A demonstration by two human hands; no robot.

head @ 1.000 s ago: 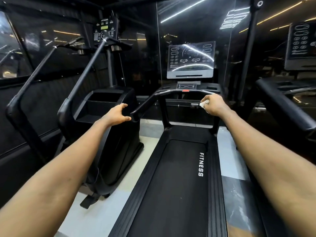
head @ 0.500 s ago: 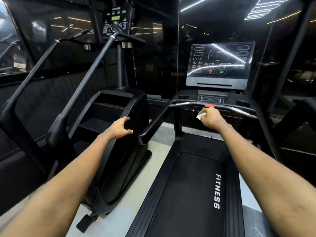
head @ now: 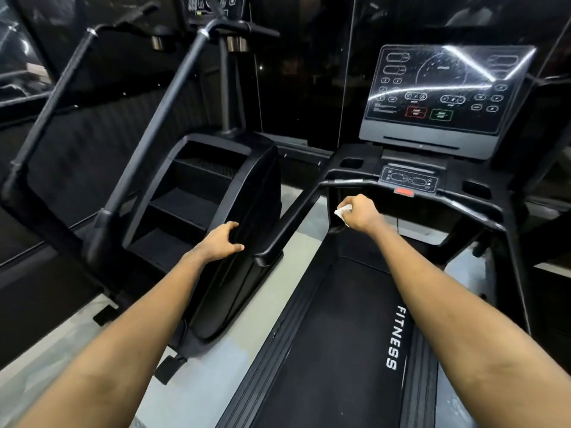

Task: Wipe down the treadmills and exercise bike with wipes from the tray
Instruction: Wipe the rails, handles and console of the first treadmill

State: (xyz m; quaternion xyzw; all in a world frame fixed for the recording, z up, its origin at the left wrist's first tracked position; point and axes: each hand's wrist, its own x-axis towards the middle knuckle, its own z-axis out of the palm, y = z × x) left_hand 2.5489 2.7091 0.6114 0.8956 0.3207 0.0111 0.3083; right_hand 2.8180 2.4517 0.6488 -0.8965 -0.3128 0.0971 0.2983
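at the left of the frame stands a black stepper machine (head: 197, 193), and the left hand (head: 221, 242) rests on the rim of its side cover (head: 250, 193), fingers loosely bent over the edge and gripping nothing that i can make out. just right of it the treadmill (head: 340, 350) begins, its left handrail (head: 293, 217) sloping up toward centre. under the front crossbar, centre frame, a white wipe (head: 342, 210) sits bunched in the curled fingers of the right hand (head: 360, 211); whether it touches the frame there i cannot tell. the console (head: 445, 88) at upper right shows streaks and specks (possibly only glare). my read: this treadmill is mid-wipe, with the console probably left to do; no tray, bike or second treadmill is in view, so most of the job likely remains.
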